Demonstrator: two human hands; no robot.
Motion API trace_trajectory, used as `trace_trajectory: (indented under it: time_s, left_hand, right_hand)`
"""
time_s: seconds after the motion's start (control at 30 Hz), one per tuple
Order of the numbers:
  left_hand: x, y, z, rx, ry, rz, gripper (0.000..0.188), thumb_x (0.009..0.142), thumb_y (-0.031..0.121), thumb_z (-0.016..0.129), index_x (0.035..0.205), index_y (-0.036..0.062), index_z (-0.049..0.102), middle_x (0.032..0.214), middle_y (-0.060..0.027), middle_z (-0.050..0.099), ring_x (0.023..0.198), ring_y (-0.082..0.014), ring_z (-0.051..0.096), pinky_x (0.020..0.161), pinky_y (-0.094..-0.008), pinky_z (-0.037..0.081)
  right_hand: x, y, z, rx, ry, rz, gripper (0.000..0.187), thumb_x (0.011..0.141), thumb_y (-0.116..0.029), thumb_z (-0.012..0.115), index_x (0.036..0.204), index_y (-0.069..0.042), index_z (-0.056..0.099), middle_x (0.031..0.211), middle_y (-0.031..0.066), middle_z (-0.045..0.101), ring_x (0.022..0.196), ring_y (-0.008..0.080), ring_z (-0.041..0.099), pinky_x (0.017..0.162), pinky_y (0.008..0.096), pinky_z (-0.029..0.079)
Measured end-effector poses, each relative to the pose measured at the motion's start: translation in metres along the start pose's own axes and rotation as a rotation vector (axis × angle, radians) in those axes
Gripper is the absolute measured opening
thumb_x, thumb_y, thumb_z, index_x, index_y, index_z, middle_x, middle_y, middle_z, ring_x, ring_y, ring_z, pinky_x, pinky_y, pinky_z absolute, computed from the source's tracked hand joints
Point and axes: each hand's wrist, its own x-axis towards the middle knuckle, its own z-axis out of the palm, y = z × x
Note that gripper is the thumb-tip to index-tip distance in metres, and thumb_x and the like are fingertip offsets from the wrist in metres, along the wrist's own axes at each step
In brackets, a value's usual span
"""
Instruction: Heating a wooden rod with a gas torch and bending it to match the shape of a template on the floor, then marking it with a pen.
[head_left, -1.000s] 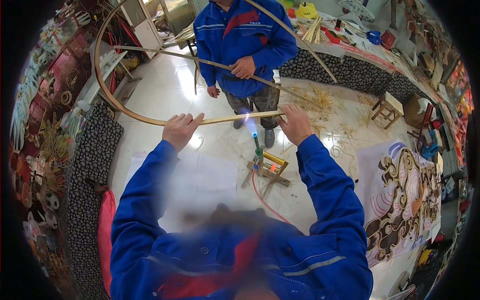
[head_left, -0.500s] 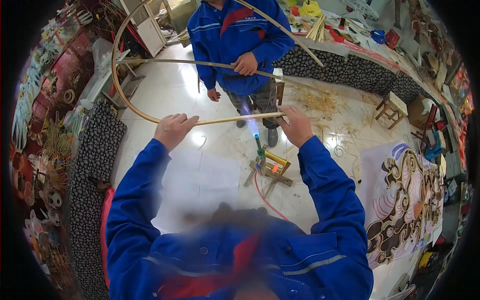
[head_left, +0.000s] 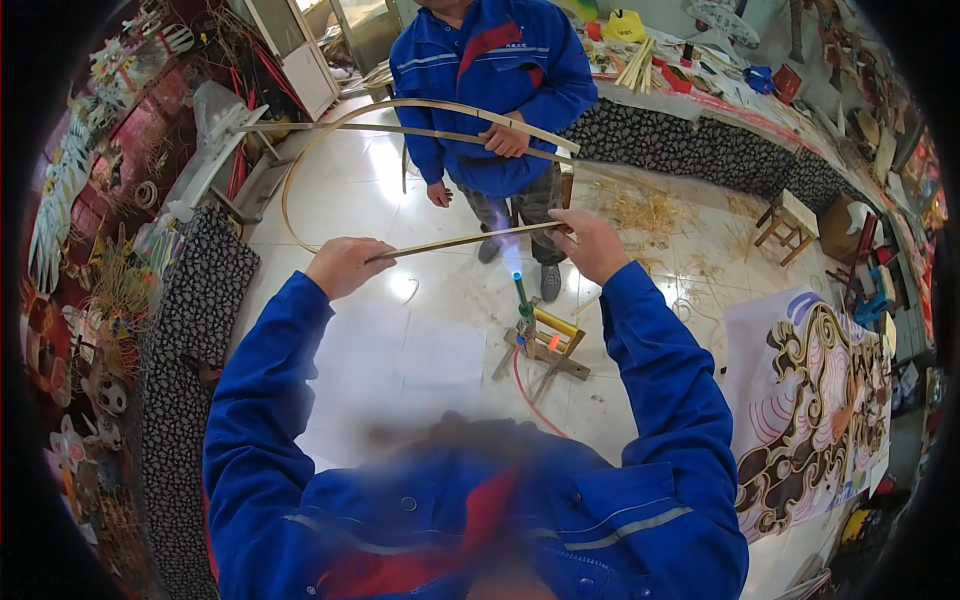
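Observation:
A long, thin bamboo-like strip (head_left: 465,241) stretches between my two hands. My left hand (head_left: 345,266) is closed around it, and my right hand (head_left: 592,245) pinches its right end. Beyond my left hand the strip bends up into a wide loop (head_left: 289,190), whose free end hangs in front of the co-worker. Under the straight stretch, a gas torch (head_left: 521,295) points upward and its blue flame (head_left: 506,232) reaches the strip near my right hand. A wooden stand (head_left: 570,368) carries the torch.
Facing me, a co-worker in a blue jacket (head_left: 490,80) holds another long strip (head_left: 400,129) crosswise. A red hose (head_left: 522,385) runs from the torch. Shavings (head_left: 640,210) litter the floor near a stool (head_left: 790,225). A patterned sheet (head_left: 800,420) lies at right.
The loop has tipped down, and its free end has shifted left and slightly lower. The stretch between my hands has turned and looks narrower. Both hands keep their hold; the flame still burns.

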Motion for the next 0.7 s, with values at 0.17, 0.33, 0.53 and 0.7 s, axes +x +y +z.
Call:
trace_trajectory:
  time_s: [0.17,0.33,0.53,0.7]
  left_hand:
    - [0.019,0.008,0.015,0.060,-0.012,0.027,0.023,0.100,0.028,0.065,0.111,0.0105,0.075,0.099,-0.0098,0.074,0.089,-0.0312,0.070,0.079,-0.0407,0.055]
    - [0.038,0.014,0.021,0.094,0.040,0.088,0.021,0.100,0.029,0.064,0.111,0.0133,0.074,0.097,-0.0070,0.073,0.088,-0.0292,0.070,0.078,-0.0399,0.056]
    - [0.038,0.023,0.027,0.257,0.150,0.159,0.017,0.097,0.026,0.068,0.109,0.0146,0.074,0.083,-0.0046,0.067,0.079,-0.0255,0.069,0.071,-0.0380,0.056]
    - [0.028,0.009,0.031,0.511,0.260,0.236,0.016,0.096,0.021,0.068,0.110,0.0146,0.069,0.078,-0.0005,0.062,0.076,-0.0193,0.067,0.066,-0.0350,0.054]
  right_hand:
    - [-0.013,0.016,-0.008,-0.153,0.087,-0.048,0.027,0.094,-0.025,0.070,0.114,-0.008,0.073,0.102,0.0128,0.071,0.102,0.0340,0.067,0.088,0.0443,0.053]
    - [-0.019,0.021,-0.022,-0.206,0.078,-0.031,0.027,0.094,-0.028,0.071,0.111,-0.007,0.073,0.101,0.0120,0.071,0.100,0.0333,0.067,0.087,0.0446,0.053]
    - [-0.026,0.010,-0.020,-0.344,0.085,-0.137,0.024,0.092,-0.030,0.072,0.105,-0.009,0.074,0.097,0.0099,0.069,0.097,0.0316,0.065,0.085,0.0438,0.052]
    - [-0.015,0.009,-0.002,-0.430,0.136,-0.308,0.023,0.092,-0.026,0.072,0.102,-0.006,0.073,0.089,0.0105,0.068,0.089,0.0314,0.065,0.080,0.0435,0.053]
